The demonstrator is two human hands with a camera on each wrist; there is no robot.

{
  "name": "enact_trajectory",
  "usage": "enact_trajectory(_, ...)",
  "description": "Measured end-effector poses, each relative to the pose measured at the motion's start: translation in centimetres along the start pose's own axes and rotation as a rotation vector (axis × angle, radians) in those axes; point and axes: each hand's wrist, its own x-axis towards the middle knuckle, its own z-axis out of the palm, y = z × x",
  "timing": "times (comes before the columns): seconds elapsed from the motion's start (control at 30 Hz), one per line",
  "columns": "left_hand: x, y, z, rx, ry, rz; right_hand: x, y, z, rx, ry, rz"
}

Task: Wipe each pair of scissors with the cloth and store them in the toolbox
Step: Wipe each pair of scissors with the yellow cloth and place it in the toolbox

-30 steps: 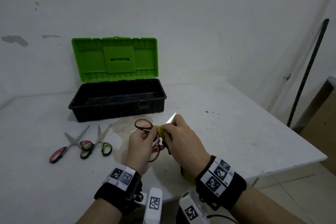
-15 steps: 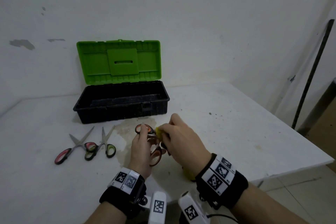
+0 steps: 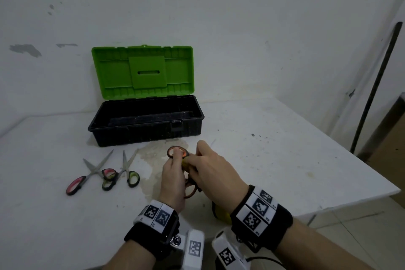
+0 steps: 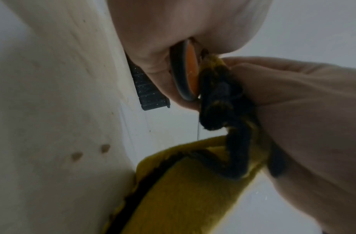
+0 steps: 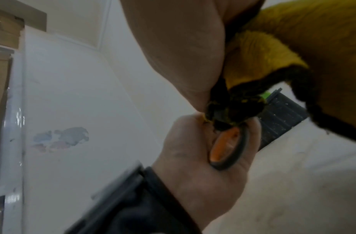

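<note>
Wiping the orange-handled steel scissors [image 3: 178, 153] just in front of the open black toolbox with a green lid [image 3: 144, 120].

The left hand [image 3: 173, 178] grips the handle loops; the right hand [image 3: 210, 172] pinches the soft yellow cloth [image 4: 193, 182] around the blades, above the white bench [image 3: 274, 160]. Stiff, light and sharp-edged, the scissors look best held by the loops. Their long axis probably runs away from the person, tips hidden under the right hand. Two more pairs lie to the left.

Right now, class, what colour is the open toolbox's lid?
Bright green; the lid shows best in the head view.
</note>
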Motion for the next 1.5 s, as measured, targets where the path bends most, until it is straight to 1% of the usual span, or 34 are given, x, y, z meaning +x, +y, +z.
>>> enact_trajectory(0.17, 0.1, 0.3, -0.5, -0.034, 0.044, 0.016, -0.4, 1.0, -0.4, -0.061, -0.041, 0.081)
enact_trajectory(0.23, 0.0, 0.3, -0.5, -0.032, 0.033, 0.012, -0.5, 0.8, -0.6, -0.035, -0.033, 0.066)
enact_trajectory(0.37, -0.2, -0.1, 0.1, -0.023, -0.029, -0.007, -0.3, -0.3, 0.0, 0.016, -0.021, 0.007)
enact_trajectory(0.57, 0.1, 0.0, -0.5, -0.048, -0.007, -0.005, -0.5, 0.5, -0.6, -0.017, -0.039, 0.084)
enact_trajectory(0.67, -0.2, 0.0, -0.3, -0.061, -0.043, -0.007, -0.5, 0.2, -0.9, 0.020, -0.036, 0.039)
enact_trajectory(0.77, -0.3, -0.1, 0.2, -0.049, -0.075, -0.011, -0.2, -0.4, -0.2, 0.032, -0.018, 0.005)
enact_trajectory(0.9, 0.1, 0.2, -0.3, -0.031, -0.029, 0.018, -0.3, 0.2, 0.2, 0.020, 0.014, 0.071)
enact_trajectory(0.97, 0.1, 0.3, -0.6, -0.039, -0.001, 0.005, -0.5, 1.0, -0.2, 0.019, 0.022, 0.095)
enact_trajectory(1.07, 0.0, 0.2, -0.5, -0.032, -0.012, 0.016, -0.5, 1.5, -0.7, 0.077, 0.071, 0.106)
enact_trajectory(1.13, -0.2, 0.3, -0.2, -0.013, -0.012, 0.037, -0.5, 1.5, -0.5, 0.083, 0.079, 0.114)
enact_trajectory(1.2, 0.0, 0.4, -0.2, 0.006, 0.007, 0.042, -0.9, 1.2, -0.1, 0.099, 0.046, 0.081)
enact_trajectory(1.27, 0.2, 0.2, -0.5, 0.026, 0.022, 0.036, -1.6, 1.1, 0.1, 0.119, -0.016, 0.015)
enact_trajectory(1.33, 0.2, 0.1, -0.6, 0.045, 0.029, 0.037, -1.7, 1.5, -0.2, 0.137, -0.051, -0.006)
enact_trajectory(1.43, -0.1, 0.3, -0.3, 0.038, 0.019, 0.043, -1.1, 2.4, -0.7, 0.105, 0.019, 0.040)
enact_trajectory(1.5, -0.1, 0.4, -0.1, 0.041, 0.011, 0.042, -1.1, 2.2, -0.6, 0.086, 0.008, 0.036)
